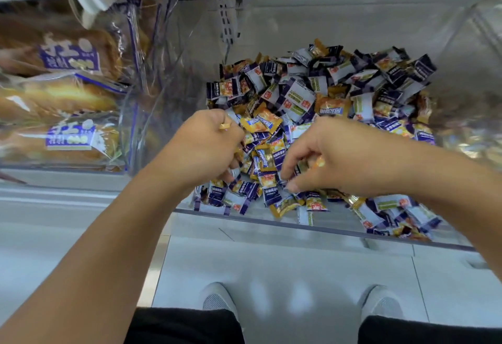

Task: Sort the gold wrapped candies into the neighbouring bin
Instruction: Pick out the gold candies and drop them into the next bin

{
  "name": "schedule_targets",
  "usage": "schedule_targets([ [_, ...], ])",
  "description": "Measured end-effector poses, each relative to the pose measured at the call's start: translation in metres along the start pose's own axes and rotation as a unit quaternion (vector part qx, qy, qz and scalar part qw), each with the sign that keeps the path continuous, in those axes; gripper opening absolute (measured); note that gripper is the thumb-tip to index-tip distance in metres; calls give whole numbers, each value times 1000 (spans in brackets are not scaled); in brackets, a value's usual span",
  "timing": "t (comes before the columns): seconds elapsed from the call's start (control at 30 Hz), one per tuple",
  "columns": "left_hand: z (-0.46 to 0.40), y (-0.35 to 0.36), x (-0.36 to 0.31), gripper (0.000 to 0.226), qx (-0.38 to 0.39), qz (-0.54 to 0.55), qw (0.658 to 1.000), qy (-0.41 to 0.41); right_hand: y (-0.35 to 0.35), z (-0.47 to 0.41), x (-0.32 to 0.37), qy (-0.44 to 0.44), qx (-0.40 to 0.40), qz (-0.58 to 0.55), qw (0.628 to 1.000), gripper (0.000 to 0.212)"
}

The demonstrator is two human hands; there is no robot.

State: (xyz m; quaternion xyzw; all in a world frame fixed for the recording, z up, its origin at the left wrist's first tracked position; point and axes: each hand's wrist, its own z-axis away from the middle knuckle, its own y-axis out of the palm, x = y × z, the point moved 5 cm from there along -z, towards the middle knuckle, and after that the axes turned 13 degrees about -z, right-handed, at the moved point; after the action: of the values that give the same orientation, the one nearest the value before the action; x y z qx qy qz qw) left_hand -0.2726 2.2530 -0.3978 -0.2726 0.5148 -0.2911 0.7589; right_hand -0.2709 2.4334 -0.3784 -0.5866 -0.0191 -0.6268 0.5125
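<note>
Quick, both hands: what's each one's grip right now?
Left hand: curled, holding a gold wrapped candy.
Right hand: curled over the candy pile, holding an orange-gold candy.
</note>
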Motion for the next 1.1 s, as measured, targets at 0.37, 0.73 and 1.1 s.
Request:
schedule_targets([
  [0.37,-1,-2,-14,19,-106,-236,955,144,35,-14,14,-7,22,278,960,20],
  [0.73,-6,-5,-23,32,-139,-209,954,161,-17,6,-2,74,-74,-336,936,23],
  [1.1,13,-1,-28,27,117,567,812,-67,-9,-2,5,91,-149,-762,623,20],
])
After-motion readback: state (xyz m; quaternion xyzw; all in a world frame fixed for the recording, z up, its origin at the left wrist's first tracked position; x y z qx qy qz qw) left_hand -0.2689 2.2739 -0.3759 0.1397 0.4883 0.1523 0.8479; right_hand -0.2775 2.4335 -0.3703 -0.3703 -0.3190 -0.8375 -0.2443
